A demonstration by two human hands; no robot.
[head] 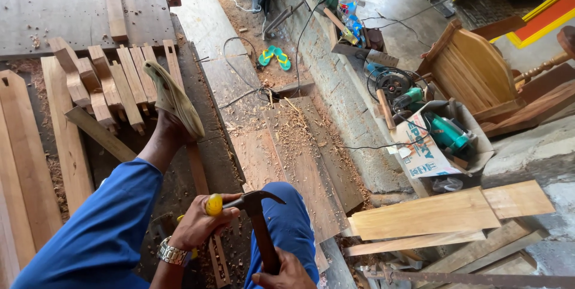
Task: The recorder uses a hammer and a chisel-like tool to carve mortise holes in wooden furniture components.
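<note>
Left grip [200, 223] around yellow-handled chisel [214, 204], hammer [259, 223] alongside.

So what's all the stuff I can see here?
hammer: one, dark head and brown handle, between both hands
chisel: one, yellow handle, in left hand
wooden slats: many, brown, far left
planks: several, pale, lower right
flip-flops: two, green, on sawdust
power tools: several, green, right
wooden chair: one, brown, upper right
left hand: wears a watch, grips chisel
right hand: holds hammer handle
</note>
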